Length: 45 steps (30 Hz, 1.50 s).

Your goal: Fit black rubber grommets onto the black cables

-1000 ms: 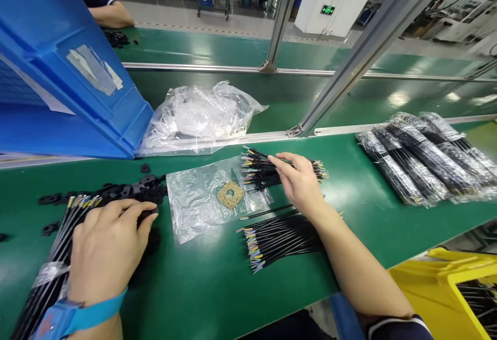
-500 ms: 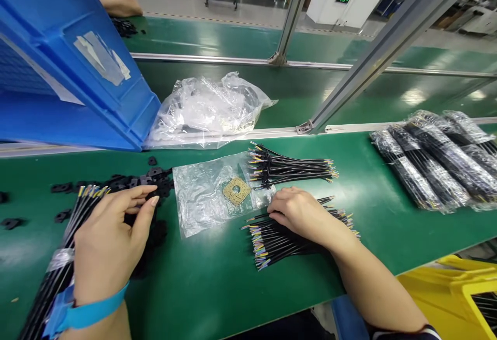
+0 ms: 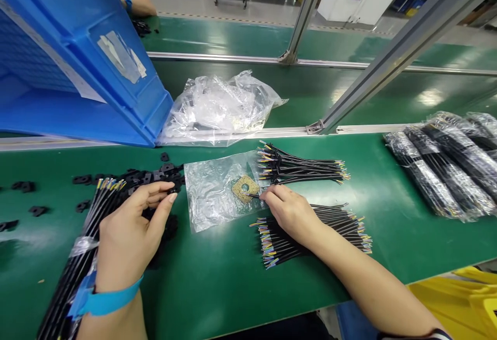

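Head view: a bundle of black cables (image 3: 64, 288) lies on the surface (image 3: 202, 288) at left; beside it, your left hand (image 3: 130, 226) pinches a black plastic piece (image 3: 171, 190) near a heap of others (image 3: 142, 176). Next, a clear bag (image 3: 209, 195) bears a tan sponge (image 3: 237, 190); your right hand (image 3: 293, 213) grips one black cable (image 3: 254, 195), its tip over the sponge, near loose cables (image 3: 285, 249).
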Motion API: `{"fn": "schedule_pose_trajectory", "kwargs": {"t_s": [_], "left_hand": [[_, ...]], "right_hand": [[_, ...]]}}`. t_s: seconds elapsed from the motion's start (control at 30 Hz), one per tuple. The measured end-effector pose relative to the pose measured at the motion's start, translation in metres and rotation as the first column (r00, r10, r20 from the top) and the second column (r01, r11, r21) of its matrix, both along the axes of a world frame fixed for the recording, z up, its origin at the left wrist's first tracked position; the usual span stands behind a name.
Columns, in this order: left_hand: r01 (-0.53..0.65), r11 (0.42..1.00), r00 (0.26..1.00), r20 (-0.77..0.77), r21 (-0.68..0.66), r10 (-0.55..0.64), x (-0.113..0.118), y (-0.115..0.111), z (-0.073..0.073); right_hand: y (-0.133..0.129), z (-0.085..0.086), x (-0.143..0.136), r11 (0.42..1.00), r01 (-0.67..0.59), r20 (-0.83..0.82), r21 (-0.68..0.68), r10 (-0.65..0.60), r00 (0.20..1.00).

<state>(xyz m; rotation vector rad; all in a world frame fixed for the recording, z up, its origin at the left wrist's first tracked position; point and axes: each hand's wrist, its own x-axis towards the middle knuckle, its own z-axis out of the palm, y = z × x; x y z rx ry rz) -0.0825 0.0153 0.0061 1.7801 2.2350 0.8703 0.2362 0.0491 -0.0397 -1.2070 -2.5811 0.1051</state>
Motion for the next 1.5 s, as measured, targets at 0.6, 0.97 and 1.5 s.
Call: {"fn": "schedule_pose_trajectory", "kwargs": {"t_s": [0.6, 0.97, 1.5], "left_hand": [[0.120, 0.987, 0.276, 0.959, -0.105, 0.068, 0.048, -0.002, -0.009], [0.251, 0.951, 0.029, 0.984, -0.178, 0.176, 0.071, -0.007, -0.011], [0.319, 0.932, 0.319, 0.946, -0.172, 0.065, 0.063, -0.009, -0.012]], "right_hand": [[-0.015, 0.035, 0.000, 0.990, -0.142, -0.448, 0.008, 0.130, 0.885], [-0.027, 0.033, -0.004, 0.976, -0.161, -0.379, 0.149, 0.207, 0.902], [-0.034, 0.049, 0.003, 0.963, -0.145, -0.151, 0.229, 0.182, 0.972]]}}
